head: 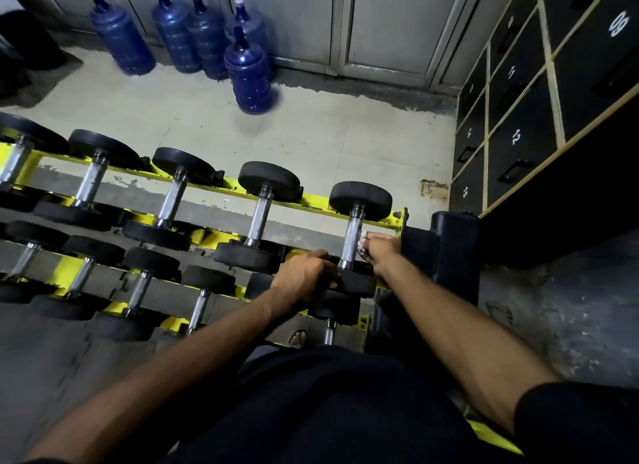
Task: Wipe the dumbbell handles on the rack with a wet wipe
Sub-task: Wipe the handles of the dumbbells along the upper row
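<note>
Right hand: the right hand (378,252) is pinching a small white wet wipe (363,236) and pressing it against the right flank of the handle (352,242) of the end dumbbell on the top tier.
Left hand: the left hand (304,277) is curling its fingers over that dumbbell's near head (358,285), seemingly bracing it.
Handle's lie: the bar is running away from the person, from the near head to the far head (359,199), so I reckon the stroke has to travel along that line.
Nearer hand: the right one is touching the bar through the wipe; the left is sitting just beside its near end.
Rack: the yellow rack (313,200) is carrying the next handle (259,218) off to the left, with neither hand on it.
</note>
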A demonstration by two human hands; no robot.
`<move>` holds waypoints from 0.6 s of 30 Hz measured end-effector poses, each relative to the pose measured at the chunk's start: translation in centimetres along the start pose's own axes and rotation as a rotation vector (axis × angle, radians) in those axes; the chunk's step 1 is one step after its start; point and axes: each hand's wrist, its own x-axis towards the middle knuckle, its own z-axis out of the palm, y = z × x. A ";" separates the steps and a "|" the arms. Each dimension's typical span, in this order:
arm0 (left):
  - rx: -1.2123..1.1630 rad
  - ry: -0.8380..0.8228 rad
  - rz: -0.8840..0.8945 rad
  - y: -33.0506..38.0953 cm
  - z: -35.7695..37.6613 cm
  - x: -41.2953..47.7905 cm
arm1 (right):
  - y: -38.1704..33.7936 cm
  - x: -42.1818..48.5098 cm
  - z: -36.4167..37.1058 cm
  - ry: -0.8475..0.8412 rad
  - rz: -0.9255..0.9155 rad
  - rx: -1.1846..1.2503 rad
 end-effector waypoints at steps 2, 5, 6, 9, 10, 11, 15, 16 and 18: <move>0.004 -0.016 -0.013 0.0 0.0 0.1 | -0.6 1.3 0.9 0.000 0.069 0.064; 0.021 -0.038 -0.018 0.1 -0.1 0.3 | -1.2 3.1 1.4 -0.031 0.141 0.184; 0.026 -0.045 -0.012 -0.1 0.0 0.4 | -1.3 3.8 1.6 -0.033 0.148 0.226; 0.024 -0.073 0.004 -0.6 -0.1 0.8 | -1.6 3.6 1.5 -0.033 0.126 0.295; 0.026 -0.079 0.021 -0.8 -0.2 0.9 | -1.7 3.0 1.4 -0.030 0.097 0.297; 0.028 -0.083 0.040 -0.8 -0.3 1.0 | -1.8 2.5 1.3 -0.024 0.052 0.298; 0.031 -0.071 0.071 -0.7 -0.8 1.2 | -0.9 1.6 1.2 0.110 -0.325 0.172; 0.028 -0.065 0.070 -0.7 -0.9 1.3 | -0.8 1.5 1.4 0.135 -0.441 0.059; 0.025 -0.065 0.079 -0.6 -1.0 1.2 | -0.4 1.5 1.6 0.153 -0.679 -0.251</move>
